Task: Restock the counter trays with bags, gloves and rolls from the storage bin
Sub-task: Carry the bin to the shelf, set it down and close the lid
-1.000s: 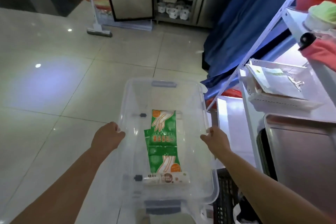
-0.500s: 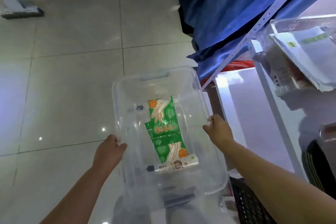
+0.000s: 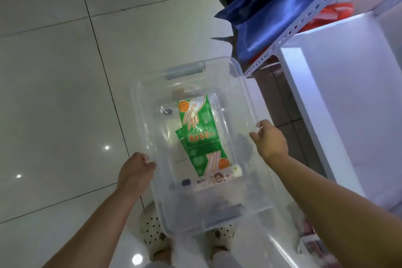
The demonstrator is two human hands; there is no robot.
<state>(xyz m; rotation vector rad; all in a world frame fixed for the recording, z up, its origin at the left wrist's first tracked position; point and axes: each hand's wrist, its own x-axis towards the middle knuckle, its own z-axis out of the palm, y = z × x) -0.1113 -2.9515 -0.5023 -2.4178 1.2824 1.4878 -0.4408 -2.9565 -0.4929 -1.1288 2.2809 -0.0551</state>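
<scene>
I hold a clear plastic storage bin (image 3: 243, 85) over the tiled floor, one hand on each long side. My left hand (image 3: 134, 171) grips the bin's left rim and my right hand (image 3: 269, 140) grips its right rim. On the bin's bottom lie two overlapping green packs of disposable gloves (image 3: 201, 132), printed with hand outlines. Nearer to me, across the bottom, lies a white roll (image 3: 215, 179) with a dark cap at its left end.
A white counter (image 3: 339, 98) stands at the right. A perforated metal shelf post (image 3: 300, 22) slants beside it, with blue cloth (image 3: 261, 6) draped behind. Glossy floor tiles (image 3: 54, 93) spread to the left. My feet in pale perforated clogs (image 3: 152, 230) show under the bin.
My view has tipped down toward the floor and my feet, and the counter trays have left the frame. The bin has stayed in both hands and its contents have not shifted.
</scene>
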